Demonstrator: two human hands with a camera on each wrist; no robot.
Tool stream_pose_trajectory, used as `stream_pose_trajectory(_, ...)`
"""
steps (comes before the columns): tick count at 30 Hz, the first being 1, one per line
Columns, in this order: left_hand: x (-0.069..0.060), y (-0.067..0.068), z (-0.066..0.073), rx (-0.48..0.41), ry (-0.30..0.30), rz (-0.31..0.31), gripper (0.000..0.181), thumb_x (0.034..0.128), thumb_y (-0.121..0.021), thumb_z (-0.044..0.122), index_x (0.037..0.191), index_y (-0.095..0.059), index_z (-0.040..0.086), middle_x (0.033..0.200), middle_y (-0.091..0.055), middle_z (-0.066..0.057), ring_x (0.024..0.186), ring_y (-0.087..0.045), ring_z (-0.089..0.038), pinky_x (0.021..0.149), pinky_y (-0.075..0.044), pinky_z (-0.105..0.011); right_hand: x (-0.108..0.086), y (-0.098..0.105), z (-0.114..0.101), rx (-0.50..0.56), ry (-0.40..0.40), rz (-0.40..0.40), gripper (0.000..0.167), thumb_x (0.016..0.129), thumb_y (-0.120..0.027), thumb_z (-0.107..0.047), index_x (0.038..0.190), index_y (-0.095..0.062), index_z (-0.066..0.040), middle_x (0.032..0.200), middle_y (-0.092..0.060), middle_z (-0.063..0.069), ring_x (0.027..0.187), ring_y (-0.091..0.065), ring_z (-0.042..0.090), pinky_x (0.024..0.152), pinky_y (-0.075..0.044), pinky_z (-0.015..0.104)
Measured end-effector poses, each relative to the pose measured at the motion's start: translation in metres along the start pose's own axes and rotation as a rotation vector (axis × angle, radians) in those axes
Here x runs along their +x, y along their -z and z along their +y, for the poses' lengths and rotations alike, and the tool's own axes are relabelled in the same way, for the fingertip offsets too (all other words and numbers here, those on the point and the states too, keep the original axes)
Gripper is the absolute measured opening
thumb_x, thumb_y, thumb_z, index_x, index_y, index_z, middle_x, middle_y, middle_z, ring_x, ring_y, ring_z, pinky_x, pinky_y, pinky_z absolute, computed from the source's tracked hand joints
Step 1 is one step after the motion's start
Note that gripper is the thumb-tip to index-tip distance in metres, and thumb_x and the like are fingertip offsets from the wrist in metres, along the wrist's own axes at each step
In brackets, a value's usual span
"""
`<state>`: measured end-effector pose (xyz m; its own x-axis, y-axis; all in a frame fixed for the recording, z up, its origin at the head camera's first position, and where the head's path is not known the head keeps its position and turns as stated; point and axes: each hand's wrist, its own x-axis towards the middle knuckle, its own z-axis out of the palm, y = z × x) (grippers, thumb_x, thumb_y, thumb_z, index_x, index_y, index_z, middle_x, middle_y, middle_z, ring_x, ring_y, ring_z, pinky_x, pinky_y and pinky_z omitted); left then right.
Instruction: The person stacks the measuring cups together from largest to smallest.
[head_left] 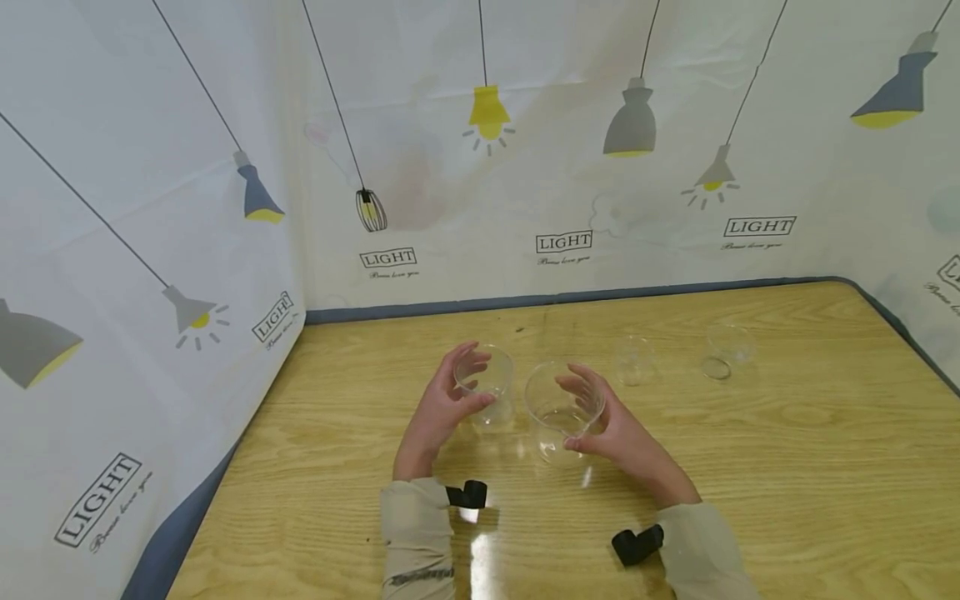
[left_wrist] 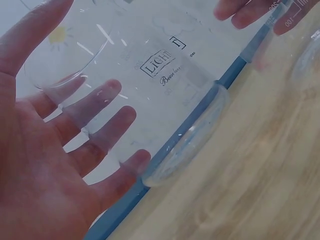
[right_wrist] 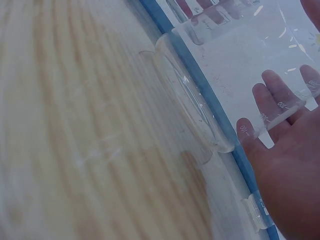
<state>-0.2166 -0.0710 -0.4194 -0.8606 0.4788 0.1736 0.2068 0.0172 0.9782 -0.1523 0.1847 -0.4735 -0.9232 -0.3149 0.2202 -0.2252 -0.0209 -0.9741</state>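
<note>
My left hand [head_left: 442, 408] holds a clear glass beaker [head_left: 486, 375], thumb at the front and fingers round the far side. In the left wrist view its rounded base [left_wrist: 190, 140] shows low, by the table. A wider clear beaker [head_left: 551, 417] is in my right hand [head_left: 611, 429], with the thumb at its near side and the fingers behind. White volume marks run up its wall in the right wrist view, near the fingers [right_wrist: 280, 97]. Both beakers are upright, side by side, with a narrow gap between them. Whether their bases touch the table cannot be told.
Farther back on the wooden table [head_left: 787, 467] stand a small clear beaker [head_left: 635, 358] and another clear vessel [head_left: 730, 343], both faint against the wood. A white sheet printed with lamps [head_left: 420, 108] hangs along the back and sides. Black wrist cameras [head_left: 637, 546] sit by both sleeves.
</note>
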Motion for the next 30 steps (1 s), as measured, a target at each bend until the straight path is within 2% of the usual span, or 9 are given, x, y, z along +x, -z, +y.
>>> stream_pose_trajectory(5,-0.001,0.0,0.0,-0.004,-0.009,-0.007,0.068,0.0781,-0.067,0.006,0.135,-0.031,0.011,0.131,-0.04,-0.019,0.121,-0.035,-0.035,0.098,-0.024,-0.054,-0.001,-0.001,0.0,-0.001,-0.004,-0.004,0.089,0.076,-0.065,0.005,0.142,-0.014,-0.026,0.143,-0.025,0.009,0.132,-0.017,0.026,0.102,-0.009,0.054)
stream_pose_trajectory(11,0.003,0.002,-0.009,0.001,0.001,0.007,0.066,0.078,-0.068,0.007,0.134,-0.035,0.021,0.13,-0.045,-0.009,0.12,-0.039,-0.026,0.098,-0.027,-0.049,-0.001,0.0,-0.001,0.006,-0.008,-0.004,0.089,0.077,-0.065,0.005,0.142,-0.012,-0.027,0.143,-0.023,0.009,0.132,-0.015,0.027,0.102,-0.008,0.055)
stream_pose_trajectory(15,0.005,0.003,-0.013,-0.007,-0.026,0.003,0.066,0.0786,-0.066,0.004,0.133,-0.035,0.023,0.13,-0.045,-0.007,0.119,-0.041,-0.024,0.098,-0.028,-0.049,-0.001,0.0,0.0,-0.011,-0.013,0.0,0.089,0.077,-0.065,0.004,0.142,-0.013,-0.027,0.143,-0.024,0.008,0.132,-0.016,0.027,0.102,-0.01,0.055)
stream_pose_trajectory(19,0.005,0.002,-0.008,-0.031,-0.044,-0.006,0.067,0.0782,-0.068,0.006,0.135,-0.034,0.018,0.131,-0.043,-0.012,0.119,-0.04,-0.026,0.098,-0.026,-0.051,0.0,0.0,0.0,-0.019,-0.014,0.003,0.088,0.077,-0.065,0.004,0.142,-0.014,-0.028,0.143,-0.025,0.006,0.132,-0.017,0.025,0.102,-0.01,0.054)
stream_pose_trajectory(24,0.003,-0.004,0.007,-0.054,-0.038,-0.026,0.066,0.0785,-0.066,0.003,0.135,-0.032,0.011,0.131,-0.042,-0.016,0.12,-0.037,-0.032,0.098,-0.024,-0.053,0.001,0.001,0.0,-0.013,-0.004,0.0,0.088,0.077,-0.065,0.005,0.142,-0.014,-0.027,0.142,-0.025,0.008,0.132,-0.016,0.025,0.102,-0.009,0.055)
stream_pose_trajectory(30,0.003,-0.005,0.01,-0.035,-0.036,-0.03,0.067,0.0789,-0.066,0.004,0.136,-0.032,0.011,0.13,-0.043,-0.014,0.12,-0.038,-0.03,0.098,-0.025,-0.051,0.0,0.0,-0.006,-0.005,-0.011,-0.005,0.088,0.077,-0.064,0.006,0.142,-0.013,-0.024,0.143,-0.024,0.01,0.132,-0.016,0.028,0.102,-0.009,0.055)
